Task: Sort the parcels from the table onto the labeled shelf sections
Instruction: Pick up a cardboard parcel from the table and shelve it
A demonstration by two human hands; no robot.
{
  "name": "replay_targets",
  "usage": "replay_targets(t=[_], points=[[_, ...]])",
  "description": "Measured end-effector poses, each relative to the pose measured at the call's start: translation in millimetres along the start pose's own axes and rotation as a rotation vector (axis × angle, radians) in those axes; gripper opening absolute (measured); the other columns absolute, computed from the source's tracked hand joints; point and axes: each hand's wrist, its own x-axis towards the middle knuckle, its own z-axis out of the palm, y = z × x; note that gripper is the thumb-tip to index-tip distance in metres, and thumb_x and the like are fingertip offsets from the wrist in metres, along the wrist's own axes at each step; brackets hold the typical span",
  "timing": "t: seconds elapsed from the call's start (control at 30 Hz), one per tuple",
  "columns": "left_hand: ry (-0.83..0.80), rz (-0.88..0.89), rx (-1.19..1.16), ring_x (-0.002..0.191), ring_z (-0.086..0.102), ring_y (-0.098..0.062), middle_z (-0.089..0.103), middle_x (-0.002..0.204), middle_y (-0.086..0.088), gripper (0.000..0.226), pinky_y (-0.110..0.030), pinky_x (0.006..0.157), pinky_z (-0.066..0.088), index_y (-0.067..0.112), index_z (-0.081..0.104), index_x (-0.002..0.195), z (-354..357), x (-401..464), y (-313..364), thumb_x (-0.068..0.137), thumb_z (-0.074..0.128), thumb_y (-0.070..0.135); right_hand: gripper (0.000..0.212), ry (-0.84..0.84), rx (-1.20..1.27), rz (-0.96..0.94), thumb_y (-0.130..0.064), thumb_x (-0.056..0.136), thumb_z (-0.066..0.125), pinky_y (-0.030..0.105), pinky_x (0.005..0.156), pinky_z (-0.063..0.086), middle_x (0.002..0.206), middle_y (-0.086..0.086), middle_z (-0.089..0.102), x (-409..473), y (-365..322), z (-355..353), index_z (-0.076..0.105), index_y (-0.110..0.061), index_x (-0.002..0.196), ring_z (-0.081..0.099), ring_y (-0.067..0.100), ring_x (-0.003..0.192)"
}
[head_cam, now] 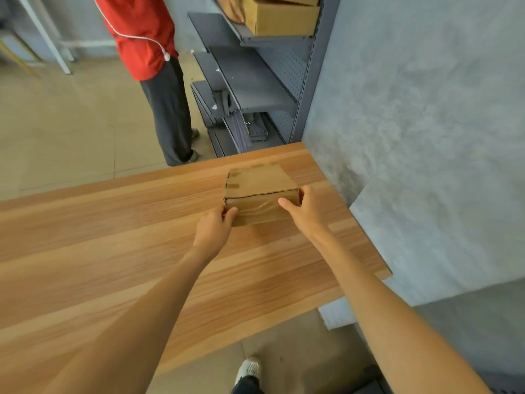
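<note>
Brown cardboard parcel [261,194] sits on the wooden table [113,251] near its far right corner, gripped at both near corners: left hand [214,231] and right hand [305,209] curled closed on it, likely for a level lift. On the grey shelf [255,81], 1 box [281,18] is handled by another person [147,38]; lower levels look bare.

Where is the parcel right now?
In the head view, the parcel sits on the wooden table near its far right corner, between the left hand and right hand.

Single head cam, wide-angle, looks fwd and steeply down over the striped wooden tabletop [142,251]. Near view; grey metal shelf unit [255,81] sits beyond, top centre.
</note>
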Motion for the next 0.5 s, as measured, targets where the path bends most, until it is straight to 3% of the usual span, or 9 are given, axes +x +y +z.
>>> replay_targets(t=[0.13,0.27,0.3,0.37,0.43,0.5], points=[[0.085,0.077,0.057,0.062,0.050,-0.018,0.055,0.064,0.007,0.039,-0.034,0.056,0.031,0.018,0.058,0.077,-33.3,-11.5,39.0,0.101,0.039,0.042,0.026,0.155,0.035,-0.095,-0.042,0.090,0.061,0.018,0.065,0.037,0.092,-0.017,0.051,-34.0,-31.7,-25.1,0.043,-0.027,0.101,0.050,-0.002,0.081],[0.070,0.182,0.099,0.067,0.057,-0.022,0.058,0.065,0.003,0.047,-0.031,0.053,0.034,0.019,0.059,0.071,-59.8,-33.2,74.2,0.099,0.037,0.049,0.027,0.306,-0.011,-0.119,-0.043,0.089,0.062,0.017,0.061,0.036,0.087,-0.015,0.053,-70.2,-63.7,-60.1,0.049,-0.023,0.100,0.054,0.006,0.080],[0.077,0.211,0.104,0.075,0.061,-0.023,0.063,0.072,0.001,0.044,-0.030,0.056,0.039,0.020,0.062,0.078,-65.8,-39.6,83.0,0.098,0.038,0.050,0.028,0.314,-0.032,-0.112,-0.045,0.089,0.062,0.019,0.060,0.037,0.087,-0.014,0.053,-80.0,-70.9,-69.5,0.051,-0.022,0.101,0.054,0.007,0.079],[0.107,0.248,0.131,0.106,0.062,-0.025,0.068,0.111,-0.004,0.047,-0.035,0.079,0.050,0.016,0.062,0.118,-78.3,-52.5,102.4,0.096,0.043,0.053,0.030,0.354,-0.105,-0.098,-0.048,0.089,0.060,0.026,0.060,0.036,0.082,-0.012,0.053,-100.0,-85.0,-87.7,0.056,-0.020,0.098,0.053,0.011,0.077],[0.091,0.329,0.177,0.129,0.047,-0.025,0.050,0.142,-0.005,0.076,-0.040,0.102,0.042,0.014,0.039,0.144,-91.0,-69.6,123.6,0.088,0.046,0.065,0.032,0.412,-0.186,-0.084,-0.049,0.088,0.058,0.029,0.061,0.034,0.073,-0.010,0.052,-120.2,-98.9,-104.4,0.059,-0.017,0.089,0.051,0.018,0.074],[0.008,0.450,0.255,0.136,0.038,-0.022,0.039,0.150,-0.003,0.102,-0.039,0.109,0.034,0.015,0.030,0.149,-100.2,-90.7,144.6,0.072,0.041,0.082,0.040,0.440,-0.241,-0.066,-0.051,0.087,0.056,0.030,0.060,0.034,0.068,-0.006,0.054,-140.0,-111.8,-117.9,0.063,-0.012,0.084,0.053,0.021,0.070]])
